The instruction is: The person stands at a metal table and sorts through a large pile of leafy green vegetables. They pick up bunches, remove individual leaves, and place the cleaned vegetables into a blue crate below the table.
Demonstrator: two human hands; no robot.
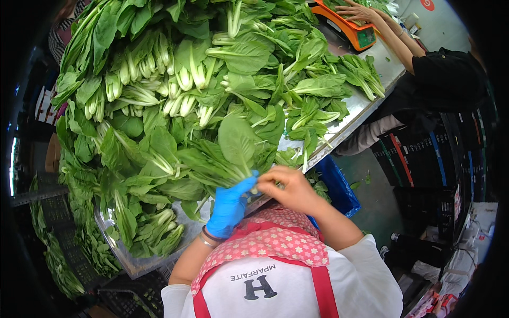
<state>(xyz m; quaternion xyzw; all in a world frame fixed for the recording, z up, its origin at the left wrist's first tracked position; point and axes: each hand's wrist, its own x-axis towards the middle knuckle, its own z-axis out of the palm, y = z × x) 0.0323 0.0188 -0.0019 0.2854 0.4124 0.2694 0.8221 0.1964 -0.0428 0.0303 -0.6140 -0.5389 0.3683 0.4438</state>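
Note:
My left hand (230,206), in a blue glove, is closed around the base of a bunch of leafy greens (222,159), whose leaves fan out away from me and are partly blurred. My bare right hand (288,187) is at the stem end of that bunch, thumb and forefinger close together beside the gloved fingertips; whether they pinch a stem is not clear. Beyond both hands lies a large heap of leafy greens (242,55) with pale stems. A smaller pile of greens (159,234) rests left of my gloved hand on the metal table (191,218).
A blue-lined bin (338,187) stands below the table's right edge. An orange scale (346,28) is at the far right, with a co-worker's hands (360,14) over it. Black crates (425,159) stand at right; crates of greens (63,242) are at left. Another person (63,35) is at upper left.

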